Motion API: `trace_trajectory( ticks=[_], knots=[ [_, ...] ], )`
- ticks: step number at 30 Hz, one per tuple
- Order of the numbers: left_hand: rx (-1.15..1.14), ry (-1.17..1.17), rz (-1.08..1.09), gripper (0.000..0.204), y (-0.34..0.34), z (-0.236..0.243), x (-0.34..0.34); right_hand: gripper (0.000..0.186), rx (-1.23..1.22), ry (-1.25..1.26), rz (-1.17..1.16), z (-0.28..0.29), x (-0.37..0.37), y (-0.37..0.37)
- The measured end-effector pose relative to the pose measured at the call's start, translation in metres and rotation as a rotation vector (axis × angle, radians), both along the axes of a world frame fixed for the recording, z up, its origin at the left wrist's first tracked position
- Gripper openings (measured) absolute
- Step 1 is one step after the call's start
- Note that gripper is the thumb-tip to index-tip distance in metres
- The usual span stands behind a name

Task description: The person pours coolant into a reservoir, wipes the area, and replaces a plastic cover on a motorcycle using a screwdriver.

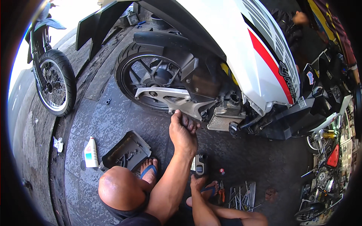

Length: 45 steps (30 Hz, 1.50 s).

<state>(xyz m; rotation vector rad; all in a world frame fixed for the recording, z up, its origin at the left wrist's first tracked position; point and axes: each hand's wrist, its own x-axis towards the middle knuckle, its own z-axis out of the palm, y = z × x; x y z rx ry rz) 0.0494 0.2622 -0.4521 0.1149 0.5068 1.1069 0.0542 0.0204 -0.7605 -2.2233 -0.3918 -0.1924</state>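
Observation:
A white scooter [241,49] with a red stripe fills the upper middle, its rear wheel [130,71] to the left. My left hand [183,132] reaches up to the lower edge of the engine casing [184,103], fingers curled and thumb against the metal; what it grips, if anything, is hidden. Lower down, my right hand [197,182] is closed at the near end of a grey plastic bottle [200,164], its fingers partly hidden. A small red cap [222,171] lies right of the bottle. To the right of my left hand is a finned radiator [222,123].
A dark tray [135,160] with bolts and a white bottle [91,152] stand left of my feet. Pliers [221,194] and several tools [241,197] lie at lower right. Another motorbike's wheel [56,83] is at far left; bike parts [326,169] crowd the right. Another person [292,22] is at upper right.

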Motion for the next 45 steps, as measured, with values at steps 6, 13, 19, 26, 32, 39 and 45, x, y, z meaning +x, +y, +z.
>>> trace_trajectory(
  ticks=[6,13,19,26,32,39,45],
  knots=[
    [0.01,0.009,0.006,0.042,0.0,0.002,0.003,0.069,0.006,0.189,-0.215,0.008,0.015,-0.026],
    [-0.003,0.039,-0.015,0.04,-0.012,0.009,0.011,0.073,-0.034,0.348,-0.286,0.016,0.034,-0.044],
    [-0.031,0.044,0.014,0.041,-0.008,0.006,0.007,0.076,-0.041,0.389,-0.206,0.017,0.031,-0.041],
    [-0.004,0.069,-0.014,0.047,-0.005,-0.004,0.006,0.08,0.021,0.463,0.141,0.012,0.005,-0.018],
    [-0.001,0.079,0.007,0.047,0.0,-0.007,0.001,0.087,0.041,0.112,0.103,0.023,-0.01,0.007],
    [-0.003,0.078,0.012,0.045,0.004,-0.008,-0.004,0.085,0.07,0.226,0.039,0.03,-0.008,0.011],
    [0.001,0.061,-0.005,0.044,0.0,-0.012,0.0,0.079,0.115,0.261,0.014,0.033,0.001,0.01]
  ],
)
